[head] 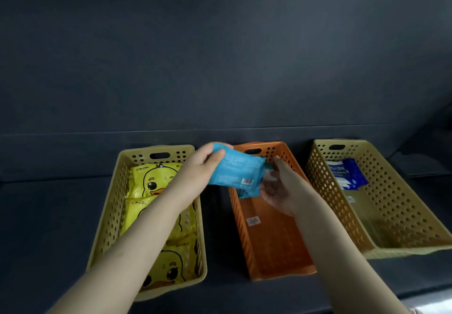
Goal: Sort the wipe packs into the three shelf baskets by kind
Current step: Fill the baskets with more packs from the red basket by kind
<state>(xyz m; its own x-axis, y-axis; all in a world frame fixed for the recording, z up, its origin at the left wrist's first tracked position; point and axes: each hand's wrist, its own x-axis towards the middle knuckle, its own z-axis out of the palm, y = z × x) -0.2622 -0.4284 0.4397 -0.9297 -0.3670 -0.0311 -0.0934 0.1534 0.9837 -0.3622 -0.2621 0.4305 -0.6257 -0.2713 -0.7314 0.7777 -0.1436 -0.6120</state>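
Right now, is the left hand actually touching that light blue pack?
Touching. The head view shows the left hand with its thumb pressed on the upper corner of the light blue pack and its fingers curled behind it.

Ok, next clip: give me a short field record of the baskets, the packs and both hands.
left basket: beige, holds yellow duck wipe packs
middle basket: orange, sticker on its floor
right basket: beige, one blue-and-white wipe pack at its far end
held item: light blue wipe pack, above the middle basket's far end
left grip: pinches the pack's left end
right grip: at the pack's right end, fingers curled; blurred, hold unclear
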